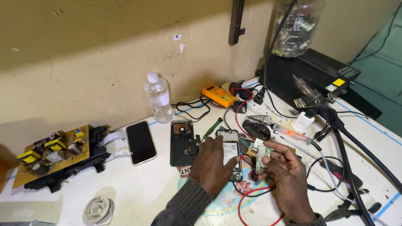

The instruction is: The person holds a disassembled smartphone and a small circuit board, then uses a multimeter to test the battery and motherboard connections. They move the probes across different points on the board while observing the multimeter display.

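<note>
**Two hands, one opened phone, and a very busy bench**

Starting big: white worktable [138,188] fills the lower frame, with a black box unit [314,73] in the upper right and a brown circuit board with yellow coils [52,150] at far left. A clear plastic bottle [158,97] stands upright near the wall, an orange multimeter [218,95] right of it. A dark-screened phone [141,142] and a black back cover [182,142] lie side by side left of centre.

The opened phone [231,152] lies flat at centre frame, long axis running roughly top to bottom of the picture, tilted slightly. I can't tell which end is its top.

My left hand [211,165] rests palm-down on the phone's left edge, fingers spread loosely, pinning it rather than gripping. My right hand [287,173] pinches a small green board [261,155] between thumb and fingertips, just beside the phone's right edge and held nearly upright.

Tip, as I judge it: keep the left hand pressing flat so the body doesn't skate, hold the little board by its edges only, and mind the red wire [251,196] looping below.
</note>
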